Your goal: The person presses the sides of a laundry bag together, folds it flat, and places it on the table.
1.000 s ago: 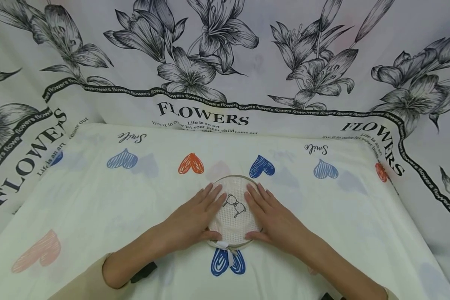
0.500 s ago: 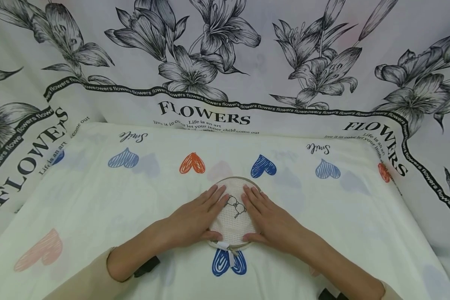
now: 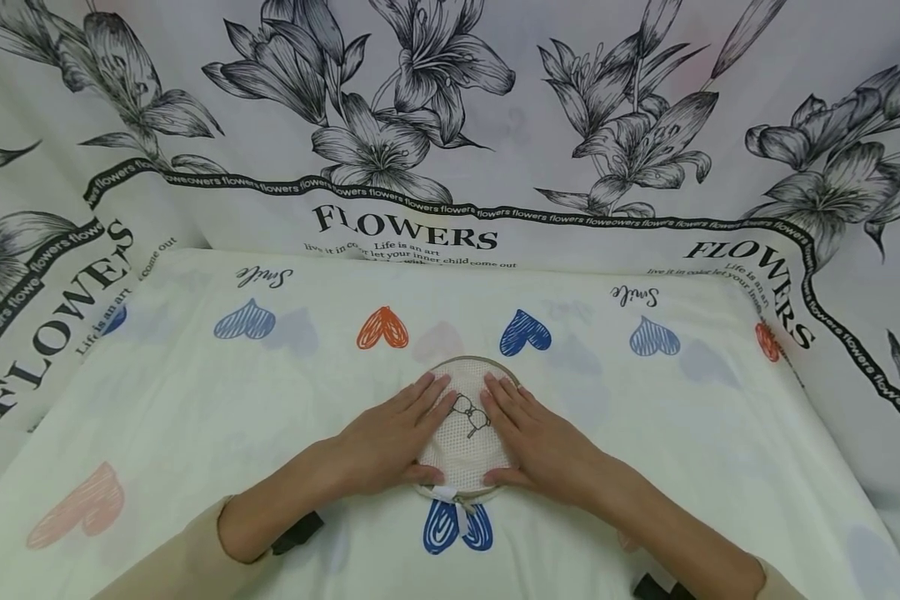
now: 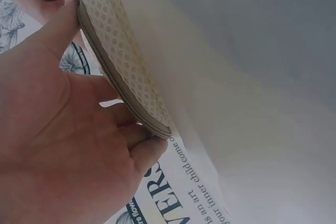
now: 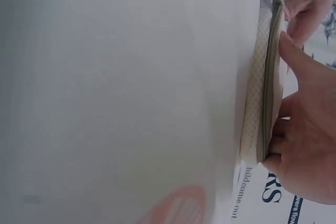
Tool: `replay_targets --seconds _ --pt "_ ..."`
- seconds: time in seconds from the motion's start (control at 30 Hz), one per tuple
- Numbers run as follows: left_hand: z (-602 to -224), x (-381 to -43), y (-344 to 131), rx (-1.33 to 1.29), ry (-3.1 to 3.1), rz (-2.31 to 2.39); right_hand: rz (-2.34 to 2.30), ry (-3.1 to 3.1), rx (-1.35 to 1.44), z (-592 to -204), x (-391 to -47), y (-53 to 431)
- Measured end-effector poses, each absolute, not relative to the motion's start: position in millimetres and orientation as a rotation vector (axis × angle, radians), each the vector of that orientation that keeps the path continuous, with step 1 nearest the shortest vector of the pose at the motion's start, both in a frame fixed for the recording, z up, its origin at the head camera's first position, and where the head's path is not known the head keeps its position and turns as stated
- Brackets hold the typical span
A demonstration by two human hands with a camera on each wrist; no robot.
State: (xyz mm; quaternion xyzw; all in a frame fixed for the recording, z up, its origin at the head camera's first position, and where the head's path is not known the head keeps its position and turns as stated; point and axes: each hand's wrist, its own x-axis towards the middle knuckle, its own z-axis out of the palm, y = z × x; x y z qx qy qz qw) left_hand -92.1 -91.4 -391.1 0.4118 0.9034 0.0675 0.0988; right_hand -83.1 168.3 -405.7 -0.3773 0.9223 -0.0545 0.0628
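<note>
A round, cream mesh laundry bag (image 3: 461, 467) lies on the white cloth, with a small black line drawing on its top. My left hand (image 3: 390, 437) rests flat over its left side, thumb at the near edge. Opposite it, my right hand (image 3: 547, 437) lies with straight fingers on the right side, partly over the drawing. Both wrist views show the bag's side: a beige zipper (image 4: 113, 80) runs around the upper rim, above a honeycomb mesh wall (image 4: 123, 40). In the right wrist view the zipper (image 5: 269, 82) looks closed along its visible length.
The heart-printed white cloth (image 3: 232, 400) covers the table. A white curtain (image 3: 510, 158) with black flowers stands behind it and along both sides. A pale tag (image 3: 462, 518) sticks out at the bag's near edge. Dark straps (image 3: 297, 533) show under the wrists.
Both hands have shifted slightly inward on top of the bag, the right one covering more of the drawing. The bag's far edge sits a little nearer to me.
</note>
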Motion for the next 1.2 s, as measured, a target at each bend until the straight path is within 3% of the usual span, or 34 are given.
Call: replay_targets --seconds 1.2 --pt "-386 -93 -99 1.131 2.738 0.363 -0.239 2.863 -1.064 -393 -85 171"
